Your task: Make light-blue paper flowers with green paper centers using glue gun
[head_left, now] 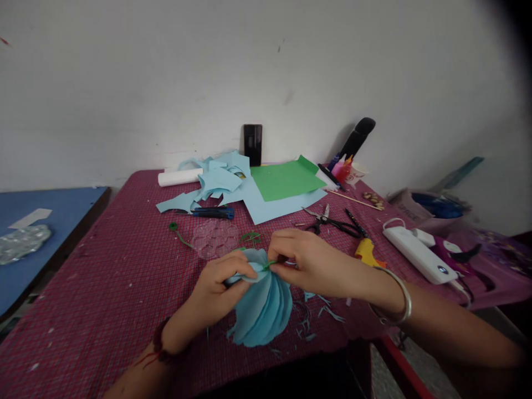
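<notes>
A fan of layered light-blue paper pieces hangs between my hands at the table's near side. My left hand is closed on the paper's upper left part, thumb and fingers pinching it. At the top centre, my right hand pinches a thin green strip that lies against the paper. Just behind my hands are some green bits and a clear round plastic piece with circles. Small blue paper scraps lie to the right of the fan.
Behind stand a phone, green paper, cut blue paper and a blue cutter. To the right are scissors, a yellow glue gun and a white power strip. A green coil lies left.
</notes>
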The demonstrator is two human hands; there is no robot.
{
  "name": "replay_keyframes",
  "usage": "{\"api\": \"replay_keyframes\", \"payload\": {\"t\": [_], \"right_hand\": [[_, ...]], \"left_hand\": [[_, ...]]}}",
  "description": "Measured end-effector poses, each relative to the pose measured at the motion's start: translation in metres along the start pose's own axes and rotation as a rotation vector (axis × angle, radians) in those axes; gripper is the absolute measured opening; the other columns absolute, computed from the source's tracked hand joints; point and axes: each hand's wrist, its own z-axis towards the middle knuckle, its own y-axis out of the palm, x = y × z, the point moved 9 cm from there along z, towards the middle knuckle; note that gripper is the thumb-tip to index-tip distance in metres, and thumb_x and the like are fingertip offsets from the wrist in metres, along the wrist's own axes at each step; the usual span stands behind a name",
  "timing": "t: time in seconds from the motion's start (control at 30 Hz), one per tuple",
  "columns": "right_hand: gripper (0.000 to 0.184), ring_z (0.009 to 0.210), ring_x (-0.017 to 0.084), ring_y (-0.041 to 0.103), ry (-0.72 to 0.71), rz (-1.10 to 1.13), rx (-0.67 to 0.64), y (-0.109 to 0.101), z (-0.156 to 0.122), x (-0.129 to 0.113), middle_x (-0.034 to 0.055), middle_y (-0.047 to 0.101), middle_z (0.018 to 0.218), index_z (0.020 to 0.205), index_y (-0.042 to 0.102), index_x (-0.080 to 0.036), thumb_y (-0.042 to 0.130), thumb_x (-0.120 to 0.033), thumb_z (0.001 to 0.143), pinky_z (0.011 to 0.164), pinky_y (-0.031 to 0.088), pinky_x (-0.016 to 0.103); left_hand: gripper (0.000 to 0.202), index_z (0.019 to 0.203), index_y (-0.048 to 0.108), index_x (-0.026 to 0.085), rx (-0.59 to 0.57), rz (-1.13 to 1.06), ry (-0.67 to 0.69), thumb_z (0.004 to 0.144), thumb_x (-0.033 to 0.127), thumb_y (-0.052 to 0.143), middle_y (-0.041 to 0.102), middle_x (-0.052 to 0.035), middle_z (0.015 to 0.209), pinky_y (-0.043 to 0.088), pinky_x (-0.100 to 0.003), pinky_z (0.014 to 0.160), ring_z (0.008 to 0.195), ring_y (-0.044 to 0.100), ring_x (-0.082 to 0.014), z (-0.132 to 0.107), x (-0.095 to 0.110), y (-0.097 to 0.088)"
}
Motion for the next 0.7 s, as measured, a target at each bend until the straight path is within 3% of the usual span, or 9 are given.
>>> {"api": "replay_keyframes", "payload": {"t": [0.27, 0.5, 0.63, 0.7], "right_hand": [[0.01, 0.073, 0.013, 0.051, 0.008, 0.031, 0.015, 0.002, 0.0, 0.002, -0.0004, 0.055, 0.076, 0.076, 0.055, -0.017, 0.057, -0.008, 0.082, 0.066, 0.035, 0.026], [0.007, 0.074, 0.013, 0.052, 0.022, 0.056, 0.024, 0.0, 0.002, 0.003, -0.0002, 0.057, 0.077, 0.08, 0.058, -0.016, 0.059, -0.009, 0.083, 0.067, 0.036, 0.025], [0.008, 0.074, 0.013, 0.052, 0.022, 0.04, 0.031, 0.0, 0.003, 0.004, -0.0002, 0.057, 0.076, 0.078, 0.058, -0.016, 0.058, -0.009, 0.081, 0.068, 0.036, 0.025], [0.008, 0.075, 0.013, 0.052, 0.035, 0.024, 0.027, 0.001, 0.003, 0.005, -0.0001, 0.056, 0.076, 0.077, 0.057, -0.016, 0.057, -0.009, 0.081, 0.068, 0.036, 0.026]], "left_hand": [[0.012, 0.079, 0.065, 0.02, 0.032, 0.015, -0.057, 0.08, 0.008, 0.063, 0.061, 0.0028, 0.069, 0.044, -0.019, 0.059, 0.063, 0.057, -0.0089, -0.004, -0.007, -0.002], [0.034, 0.108, 0.059, 0.021, 0.122, -0.136, -0.341, 0.075, 0.015, 0.067, 0.069, 0.0014, 0.075, 0.048, -0.021, 0.057, 0.064, 0.063, -0.0119, -0.011, -0.031, -0.003], [0.007, 0.077, 0.064, 0.017, 0.076, -0.13, -0.447, 0.073, 0.02, 0.068, 0.066, -0.0001, 0.068, 0.048, -0.021, 0.056, 0.062, 0.061, -0.0122, -0.01, -0.04, 0.001], [0.008, 0.07, 0.063, 0.016, 0.064, -0.096, -0.465, 0.072, 0.022, 0.068, 0.064, 0.0002, 0.064, 0.046, -0.021, 0.054, 0.058, 0.059, -0.0116, -0.01, -0.042, 0.0]]}}
